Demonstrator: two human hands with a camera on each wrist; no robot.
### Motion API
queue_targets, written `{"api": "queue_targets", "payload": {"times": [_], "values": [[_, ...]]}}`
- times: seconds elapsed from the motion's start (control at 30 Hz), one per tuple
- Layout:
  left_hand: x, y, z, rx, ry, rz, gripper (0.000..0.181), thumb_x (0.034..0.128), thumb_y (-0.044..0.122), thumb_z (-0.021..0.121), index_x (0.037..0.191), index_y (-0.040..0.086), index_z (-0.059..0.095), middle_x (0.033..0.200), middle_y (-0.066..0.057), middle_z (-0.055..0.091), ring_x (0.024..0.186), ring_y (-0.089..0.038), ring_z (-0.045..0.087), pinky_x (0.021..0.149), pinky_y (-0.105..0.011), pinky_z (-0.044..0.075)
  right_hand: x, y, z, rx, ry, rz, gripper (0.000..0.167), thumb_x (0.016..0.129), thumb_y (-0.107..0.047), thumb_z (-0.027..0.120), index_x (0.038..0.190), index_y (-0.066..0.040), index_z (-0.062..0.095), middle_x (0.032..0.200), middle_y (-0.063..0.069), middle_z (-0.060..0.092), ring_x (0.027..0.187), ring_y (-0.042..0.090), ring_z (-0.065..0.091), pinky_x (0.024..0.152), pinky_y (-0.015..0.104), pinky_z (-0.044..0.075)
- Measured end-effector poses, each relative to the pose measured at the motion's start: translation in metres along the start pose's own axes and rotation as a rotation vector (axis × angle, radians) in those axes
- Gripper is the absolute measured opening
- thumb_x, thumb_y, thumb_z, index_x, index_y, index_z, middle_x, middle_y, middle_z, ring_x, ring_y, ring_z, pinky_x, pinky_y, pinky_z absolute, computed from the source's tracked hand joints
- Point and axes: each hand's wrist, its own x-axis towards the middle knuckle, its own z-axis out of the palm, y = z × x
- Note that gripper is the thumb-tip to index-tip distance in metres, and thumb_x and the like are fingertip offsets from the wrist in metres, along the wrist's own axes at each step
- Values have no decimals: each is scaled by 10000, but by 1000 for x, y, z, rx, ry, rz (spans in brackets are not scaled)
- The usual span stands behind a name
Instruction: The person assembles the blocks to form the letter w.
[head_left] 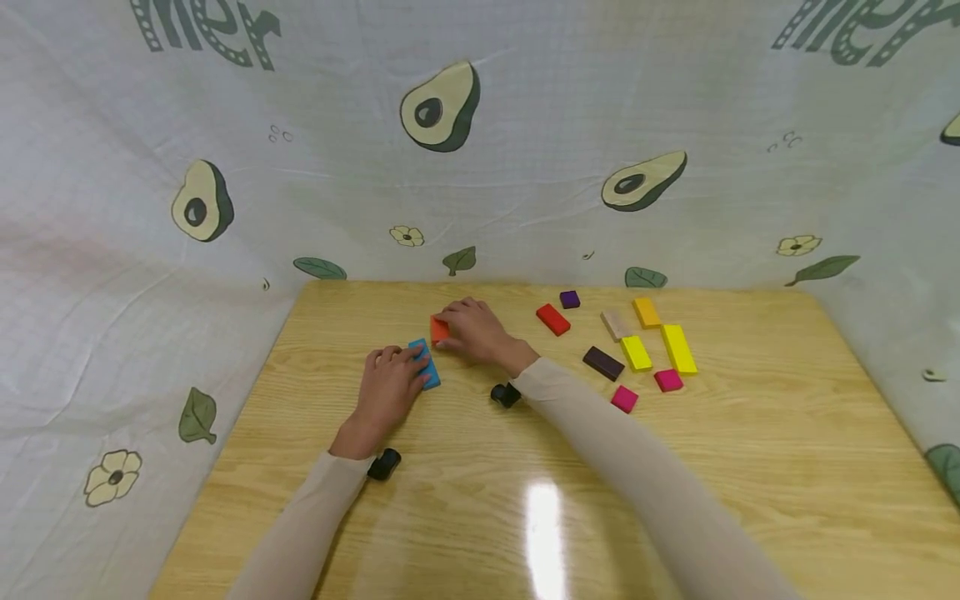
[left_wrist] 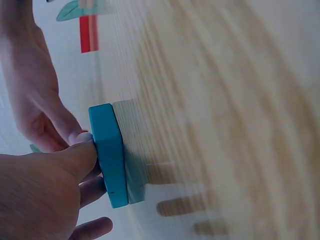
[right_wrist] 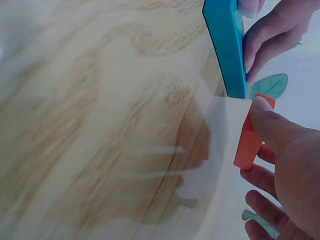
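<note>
1. One left hand (head_left: 390, 387) reaches over a blue block (left_wrist: 110, 160), left of the middle of the wooden surface (head_left: 450, 483) and nearer its far edge. Thumb and fingertips touch the block; whether they pinch it, I cannot tell.
2. The blue block lies under those fingertips, its near end showing past them on the right.
3. Just beyond the blue block's far end is an orange-red block (right_wrist: 248, 142), its left part showing outside the fingers.
4. From the right, the right hand (head_left: 477, 332) pinches the orange-red block, thumb at one end and a finger at the other, spread only as wide as the block.
5. Well to the right lie a red block (head_left: 553, 320) and, closer to the far edge, a small purple block (head_left: 570, 299).
6. Toward the far right corner are a dark block (head_left: 603, 363), a pale block (head_left: 615, 324) and a long yellow block (head_left: 678, 349).
</note>
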Motion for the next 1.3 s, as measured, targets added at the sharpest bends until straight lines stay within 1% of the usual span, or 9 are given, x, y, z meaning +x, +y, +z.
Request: {"api": "queue_targets", "payload": {"times": [0.17, 0.33, 0.53, 0.77, 1.0, 1.17, 1.3], "values": [[0, 1, 0, -14, 1, 4, 378, 1033, 275, 701, 1365, 96, 736, 1497, -100, 630, 1321, -377, 553, 1123, -601, 389, 8, -2, 4, 15, 2, 5, 578, 1054, -424, 654, 1535, -115, 572, 1527, 91, 582, 1390, 306, 495, 1208, 501, 363], [0, 1, 1, -19, 0, 4, 378, 1034, 275, 701, 1363, 93, 736, 1492, -101, 634, 1316, -376, 555, 1123, -602, 391, 17, -7, 5, 24, 14, 15, 566, 1050, -412, 670, 1521, -109, 587, 1509, 92, 600, 1380, 307, 510, 1207, 503, 369], [0, 2, 1, -22, -6, 2, 384, 1034, 281, 697, 1367, 93, 733, 1490, -104, 635, 1315, -378, 563, 1126, -609, 397, 26, -11, 10, 7, -1, 34, 554, 1059, -409, 658, 1532, -132, 580, 1520, 76, 593, 1393, 305, 507, 1213, 509, 366], [-2, 4, 2, -11, -3, -2, 375, 1028, 264, 705, 1355, 84, 740, 1482, -109, 640, 1306, -379, 567, 1111, -611, 408, 35, -13, 14, 7, -14, 45, 579, 1044, -445, 658, 1537, -150, 577, 1518, 64, 595, 1394, 309, 508, 1194, 504, 386], [-3, 4, 0, -7, -16, -8, 392, 1035, 267, 697, 1377, 78, 723, 1496, -114, 628, 1318, -380, 555, 1123, -606, 393, 41, -16, 17, 14, -28, 35, 567, 1040, -442, 656, 1520, -145, 597, 1522, 59, 591, 1396, 308, 510, 1177, 490, 411], [-3, 4, -1, -21, -19, -8, 386, 1043, 257, 686, 1384, 79, 718, 1507, -106, 620, 1330, -382, 549, 1131, -609, 385, 45, -17, 18, 14, -36, 7, 551, 1051, -411, 653, 1526, -141, 589, 1532, 73, 580, 1397, 320, 512, 1160, 472, 435], [-2, 4, -3, -27, -16, -10, 382, 1044, 257, 685, 1379, 79, 721, 1507, -105, 620, 1326, -380, 553, 1130, -608, 387, 46, -17, 19, 18, -50, -16, 518, 1076, -370, 628, 1540, -146, 573, 1564, 86, 551, 1413, 327, 501, 1168, 464, 430]]}}
